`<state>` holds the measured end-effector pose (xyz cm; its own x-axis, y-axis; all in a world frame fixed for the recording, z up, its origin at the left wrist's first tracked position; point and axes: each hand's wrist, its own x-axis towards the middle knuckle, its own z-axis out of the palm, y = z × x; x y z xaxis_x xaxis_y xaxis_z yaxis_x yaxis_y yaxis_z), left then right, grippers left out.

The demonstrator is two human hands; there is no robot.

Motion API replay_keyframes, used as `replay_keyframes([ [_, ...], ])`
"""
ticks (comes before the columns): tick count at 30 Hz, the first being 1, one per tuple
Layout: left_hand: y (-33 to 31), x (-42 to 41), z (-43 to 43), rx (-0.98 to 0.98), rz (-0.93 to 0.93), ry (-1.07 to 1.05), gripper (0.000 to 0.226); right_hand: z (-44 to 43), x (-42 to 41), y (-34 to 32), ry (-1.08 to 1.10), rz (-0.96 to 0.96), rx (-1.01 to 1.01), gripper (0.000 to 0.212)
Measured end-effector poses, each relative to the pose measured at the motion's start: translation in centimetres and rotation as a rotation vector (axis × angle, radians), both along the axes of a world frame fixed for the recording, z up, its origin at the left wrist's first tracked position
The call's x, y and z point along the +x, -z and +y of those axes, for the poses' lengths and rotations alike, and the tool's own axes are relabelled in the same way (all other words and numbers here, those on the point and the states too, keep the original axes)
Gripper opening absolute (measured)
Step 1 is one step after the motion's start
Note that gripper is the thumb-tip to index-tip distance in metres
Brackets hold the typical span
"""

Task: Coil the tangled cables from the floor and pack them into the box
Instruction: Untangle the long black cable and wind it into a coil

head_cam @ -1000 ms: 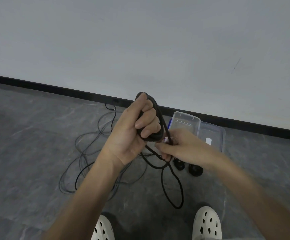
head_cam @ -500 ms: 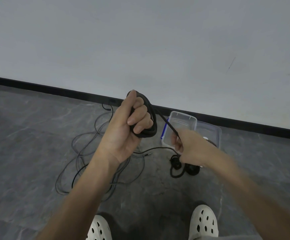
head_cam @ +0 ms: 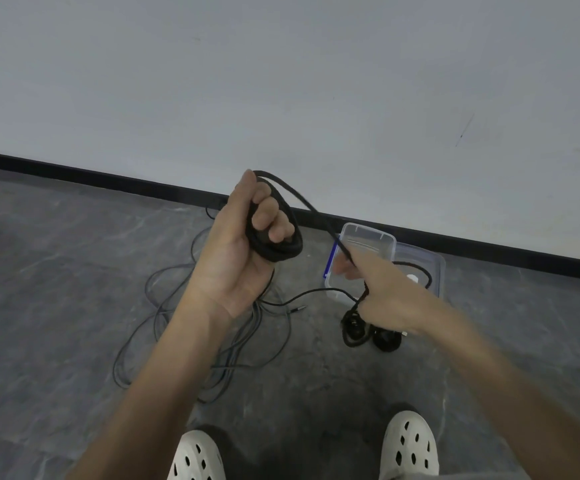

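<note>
My left hand (head_cam: 247, 251) is raised in front of me, fist closed around a small coil of black braided cable (head_cam: 283, 252). One strand of that cable runs taut down and right to my right hand (head_cam: 384, 294), which pinches it. The rest of the cable loops past my right hand over the box and drops to the floor. A clear plastic box (head_cam: 423, 261) sits open on the floor by the wall, behind my right hand. A tangle of thin grey cables (head_cam: 164, 327) lies on the floor under my left forearm.
Two small black coiled bundles (head_cam: 368, 332) lie on the grey floor in front of the box. A black skirting strip (head_cam: 108, 178) runs along the white wall. My two white perforated shoes (head_cam: 410, 445) show at the bottom edge.
My right hand has slid down and right along the black cable, away from the coil, pulling the strand straight. The loop that hung below my hands is gone.
</note>
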<state>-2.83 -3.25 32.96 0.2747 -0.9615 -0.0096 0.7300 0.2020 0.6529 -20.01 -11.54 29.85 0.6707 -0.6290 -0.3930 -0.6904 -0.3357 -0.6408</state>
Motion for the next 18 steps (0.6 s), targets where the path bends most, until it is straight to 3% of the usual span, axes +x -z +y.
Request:
replay_keyframes([
  [5, 0.3, 0.1, 0.0, -0.028, -0.015, -0.006, 0.019, 2.2, 1.1, 0.6, -0.262, 0.204, -0.019, 0.048],
  [14, 0.0, 0.5, 0.0, 0.011, -0.034, -0.034, 0.018, 2.5, 1.4, 1.0, -0.241, 0.128, -0.044, 0.012],
  [18, 0.0, 0.8, 0.4, -0.007, -0.026, 0.025, 0.023, 2.3, 1.6, 0.4, -0.076, -0.091, -0.119, 0.067],
])
